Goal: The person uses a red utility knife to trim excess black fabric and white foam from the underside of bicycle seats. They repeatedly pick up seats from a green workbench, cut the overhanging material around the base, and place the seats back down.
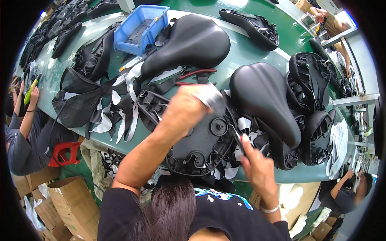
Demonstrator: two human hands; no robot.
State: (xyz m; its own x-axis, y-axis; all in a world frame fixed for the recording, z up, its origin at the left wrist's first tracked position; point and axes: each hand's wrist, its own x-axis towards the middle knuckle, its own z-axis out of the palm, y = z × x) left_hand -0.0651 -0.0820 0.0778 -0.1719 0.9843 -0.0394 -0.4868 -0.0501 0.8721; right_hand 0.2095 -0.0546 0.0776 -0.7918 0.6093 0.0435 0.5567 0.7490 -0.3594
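Observation:
An upturned black bicycle saddle [201,144] lies before me, its cover's edge gathered around the rim and round fittings showing on its underside. My left hand [185,105] is closed above its far part, blurred by motion. A grey-white piece [209,95] shows at its fingers; its kind is unclear. At the saddle's right edge, my right hand [259,166] grips a narrow dark tool [237,138] with its tip toward the rim. Whether this is a knife or scissors cannot be told. Beyond my left hand lies a red-handled tool [197,74].
Finished-looking black saddles [197,40] and upturned ones [309,78] surround the work on the green table [241,176]. A blue bin [140,30] stands at the back. Black and white scraps [120,108] lie left. A co-worker [30,136] sits at the left beside a red stool [66,152].

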